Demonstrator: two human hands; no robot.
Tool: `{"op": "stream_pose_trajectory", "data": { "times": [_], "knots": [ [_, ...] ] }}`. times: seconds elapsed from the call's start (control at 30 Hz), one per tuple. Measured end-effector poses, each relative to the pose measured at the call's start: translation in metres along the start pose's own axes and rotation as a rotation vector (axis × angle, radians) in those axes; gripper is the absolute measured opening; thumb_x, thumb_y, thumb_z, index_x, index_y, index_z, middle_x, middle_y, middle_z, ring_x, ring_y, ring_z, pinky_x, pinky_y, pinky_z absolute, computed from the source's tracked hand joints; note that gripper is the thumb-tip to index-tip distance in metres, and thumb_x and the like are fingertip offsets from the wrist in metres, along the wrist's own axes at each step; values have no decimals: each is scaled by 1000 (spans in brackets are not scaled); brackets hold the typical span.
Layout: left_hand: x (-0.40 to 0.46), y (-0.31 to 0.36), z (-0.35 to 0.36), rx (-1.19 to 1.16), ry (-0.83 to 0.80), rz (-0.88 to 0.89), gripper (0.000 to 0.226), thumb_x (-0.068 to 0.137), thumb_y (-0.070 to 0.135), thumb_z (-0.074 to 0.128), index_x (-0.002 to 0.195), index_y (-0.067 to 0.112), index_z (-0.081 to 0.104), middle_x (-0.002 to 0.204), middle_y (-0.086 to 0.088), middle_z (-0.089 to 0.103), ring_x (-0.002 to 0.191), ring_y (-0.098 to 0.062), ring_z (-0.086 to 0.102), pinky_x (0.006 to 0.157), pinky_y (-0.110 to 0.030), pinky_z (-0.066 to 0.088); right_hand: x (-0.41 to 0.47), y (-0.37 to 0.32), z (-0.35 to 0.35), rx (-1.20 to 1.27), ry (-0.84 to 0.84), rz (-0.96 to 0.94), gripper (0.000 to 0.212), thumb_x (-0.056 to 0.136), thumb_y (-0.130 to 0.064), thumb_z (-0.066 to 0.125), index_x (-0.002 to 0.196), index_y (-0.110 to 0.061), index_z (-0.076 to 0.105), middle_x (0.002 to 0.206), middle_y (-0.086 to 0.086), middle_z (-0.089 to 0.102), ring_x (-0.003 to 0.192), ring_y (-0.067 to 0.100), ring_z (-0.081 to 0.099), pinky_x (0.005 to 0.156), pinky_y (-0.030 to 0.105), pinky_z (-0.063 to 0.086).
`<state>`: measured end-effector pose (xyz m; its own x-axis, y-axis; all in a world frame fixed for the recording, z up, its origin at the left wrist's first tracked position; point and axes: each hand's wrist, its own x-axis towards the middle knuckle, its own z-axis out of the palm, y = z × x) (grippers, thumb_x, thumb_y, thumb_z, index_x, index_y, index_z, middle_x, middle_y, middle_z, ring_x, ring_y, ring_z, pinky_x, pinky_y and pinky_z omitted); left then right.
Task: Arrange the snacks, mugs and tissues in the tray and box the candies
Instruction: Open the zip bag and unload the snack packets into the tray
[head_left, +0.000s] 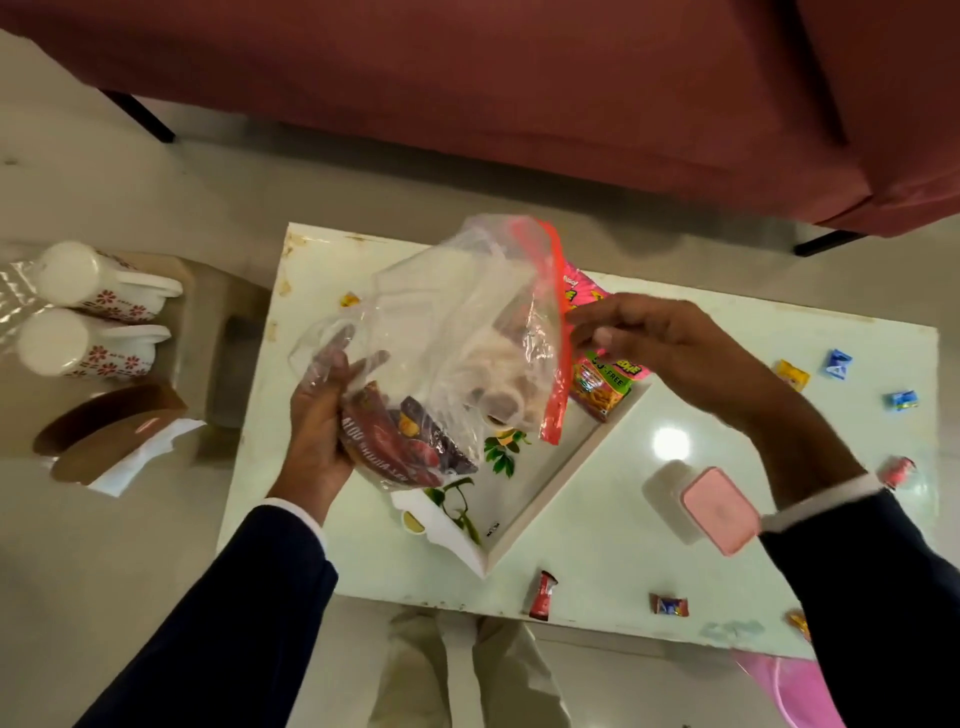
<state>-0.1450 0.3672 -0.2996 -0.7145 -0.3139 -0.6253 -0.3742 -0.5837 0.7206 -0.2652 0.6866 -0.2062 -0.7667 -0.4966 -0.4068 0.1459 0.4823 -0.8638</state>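
Note:
A clear zip bag (447, 322) with an orange-red seal strip hangs over a white leaf-print tray (540, 499). My left hand (322, 421) grips the bag's lower left, pressing dark red and purple snack packets (410, 441) inside it. At the bag's right edge, my right hand (660, 348) pinches the seal strip. A green and pink snack packet (602, 379) lies in the tray's far corner. A pink-lidded white box (711, 509) lies on the table to the right, with several wrapped candies (543, 595) scattered around it.
Two white mugs (88, 317) with red flowers lie on a low stool left of the white table (649, 405). A brown holder with white tissues (124, 447) sits below them. A maroon sofa (519, 93) fills the far side. Something pink (779, 686) lies on the floor at lower right.

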Motion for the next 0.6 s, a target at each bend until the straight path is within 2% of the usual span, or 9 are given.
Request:
{"op": "stream_pose_trajectory", "data": {
  "times": [0.07,0.13,0.2,0.27,0.33,0.4,0.5,0.53,0.6],
  "knots": [
    [-3,-1,3,33,-22,-6,64,79,43,74,138,23,61,117,-11,75,71,-13,73,72,-35,63,-4,-11,15,13,-6,9,24,96,-7,60,112,-21,72,107,-2,74,101,15,69,91,30,57],
    [-4,0,6,56,-34,-13,57,80,41,76,132,23,66,116,-12,76,73,-15,73,75,-37,62,-1,-20,24,30,56,10,27,92,4,61,110,-12,73,107,4,74,101,20,70,94,40,57],
    [-5,-2,6,108,-41,-21,47,86,39,74,129,21,68,114,-17,75,84,-23,74,86,-47,59,4,-29,27,63,75,-60,26,88,6,65,108,-9,74,106,3,75,101,19,71,91,36,58],
    [-5,-5,4,156,-43,-17,34,100,35,60,128,17,68,111,-21,75,96,-32,73,97,-59,53,10,-35,30,115,39,-126,26,85,0,72,109,-8,73,109,0,76,103,15,71,90,27,56],
    [-4,-7,2,183,-30,-11,34,105,36,51,126,16,69,108,-23,75,100,-37,71,99,-64,48,15,-41,35,155,-41,-128,31,83,-4,76,112,-2,67,113,7,74,106,19,71,93,30,56],
    [-6,-6,2,203,-26,-16,38,106,38,46,126,14,68,108,-25,75,104,-43,68,100,-64,46,20,-43,40,199,-176,-16,39,83,-15,74,116,-1,61,118,19,68,105,28,71,95,44,57],
    [-9,-5,3,225,-42,-5,45,108,41,39,124,12,69,103,-26,75,97,-43,68,96,-59,48,24,-46,42,251,-445,280,46,90,-28,58,124,4,57,122,33,61,101,53,65,90,60,53],
    [-11,-4,4,236,-52,2,47,108,42,37,123,12,69,101,-26,76,95,-42,70,94,-58,48,23,-46,42,241,-505,322,38,96,-22,54,123,4,58,120,34,61,97,55,65,86,59,55],
    [-12,-4,5,246,-73,2,49,108,44,35,119,12,71,100,-27,75,95,-44,69,94,-59,49,21,-43,46,132,-492,344,22,98,-2,50,118,-2,61,111,32,65,89,44,69,74,39,59]
  ]
}}
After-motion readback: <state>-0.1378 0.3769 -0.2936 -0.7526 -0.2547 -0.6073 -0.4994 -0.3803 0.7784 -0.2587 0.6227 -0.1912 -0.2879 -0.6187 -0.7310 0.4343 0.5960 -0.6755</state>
